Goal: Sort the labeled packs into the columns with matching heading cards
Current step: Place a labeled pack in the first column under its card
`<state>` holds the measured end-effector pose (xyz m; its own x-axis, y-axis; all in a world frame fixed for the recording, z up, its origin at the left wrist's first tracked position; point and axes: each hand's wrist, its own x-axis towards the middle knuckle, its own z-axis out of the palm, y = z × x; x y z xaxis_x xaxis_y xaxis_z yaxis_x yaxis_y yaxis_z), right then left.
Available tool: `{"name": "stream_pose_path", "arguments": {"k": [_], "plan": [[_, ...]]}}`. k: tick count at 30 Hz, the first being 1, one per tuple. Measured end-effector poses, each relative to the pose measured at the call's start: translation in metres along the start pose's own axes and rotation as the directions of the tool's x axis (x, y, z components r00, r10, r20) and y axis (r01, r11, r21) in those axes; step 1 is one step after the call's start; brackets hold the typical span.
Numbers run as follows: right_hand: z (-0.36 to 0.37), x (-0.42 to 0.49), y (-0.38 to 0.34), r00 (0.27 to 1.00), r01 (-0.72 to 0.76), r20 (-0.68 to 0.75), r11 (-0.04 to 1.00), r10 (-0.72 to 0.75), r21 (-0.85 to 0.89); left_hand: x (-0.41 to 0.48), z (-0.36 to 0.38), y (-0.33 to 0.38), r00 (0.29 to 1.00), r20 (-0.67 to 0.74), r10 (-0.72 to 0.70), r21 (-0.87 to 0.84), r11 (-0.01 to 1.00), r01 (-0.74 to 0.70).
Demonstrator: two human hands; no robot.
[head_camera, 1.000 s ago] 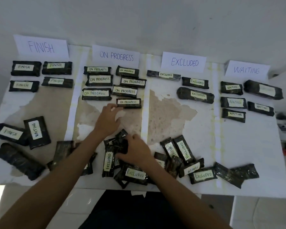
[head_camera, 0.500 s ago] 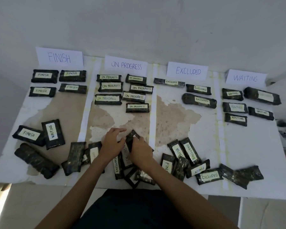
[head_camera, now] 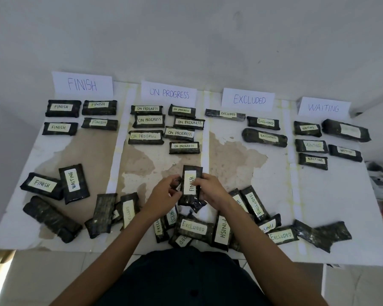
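Since half a second earlier, both hands had lifted a black plastic-wrapped pack labelled FINISH [head_camera: 190,184] above the pile, left hand [head_camera: 164,194] and right hand [head_camera: 210,189] pinching its sides. It belonged far left, under the white FINISH heading card [head_camera: 82,85], label upward.

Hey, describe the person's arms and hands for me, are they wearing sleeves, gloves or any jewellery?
Both forearms are bare up to the frame's edge: no sleeves in view. The left hand and right hand have no gloves, and no rings, watch or bracelets are visible. A dark garment covers the torso below.
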<state>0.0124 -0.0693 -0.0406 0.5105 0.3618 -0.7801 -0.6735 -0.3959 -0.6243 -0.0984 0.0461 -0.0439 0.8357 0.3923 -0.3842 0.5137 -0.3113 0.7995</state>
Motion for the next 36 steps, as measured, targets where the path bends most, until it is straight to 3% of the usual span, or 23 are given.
{"name": "stream_pose_path", "arguments": {"k": [5,13,18,23,36], "plan": [[0.006,-0.004,-0.005,0.999,-0.009,-0.046,0.987,0.017,0.159,-0.002,0.008,0.002,0.992,-0.014,0.125,0.172,0.978,-0.121],[-0.005,-0.006,-0.002,0.999,0.041,-0.016,0.991,-0.039,0.128,0.012,0.009,0.000,0.974,-0.019,0.224,0.311,0.927,-0.207],[-0.005,-0.007,-0.007,0.993,0.117,-0.032,0.993,-0.117,-0.020,0.017,-0.015,-0.007,0.977,-0.060,0.206,0.337,0.925,-0.175],[0.019,0.002,-0.014,0.973,0.229,0.065,0.942,-0.220,-0.244,0.013,-0.060,-0.030,0.984,-0.107,0.146,0.347,0.932,-0.101],[0.135,0.073,-0.025,0.891,0.454,0.340,0.595,-0.301,-0.663,0.070,-0.201,-0.122,0.967,-0.246,0.066,0.461,0.885,0.057]]}}
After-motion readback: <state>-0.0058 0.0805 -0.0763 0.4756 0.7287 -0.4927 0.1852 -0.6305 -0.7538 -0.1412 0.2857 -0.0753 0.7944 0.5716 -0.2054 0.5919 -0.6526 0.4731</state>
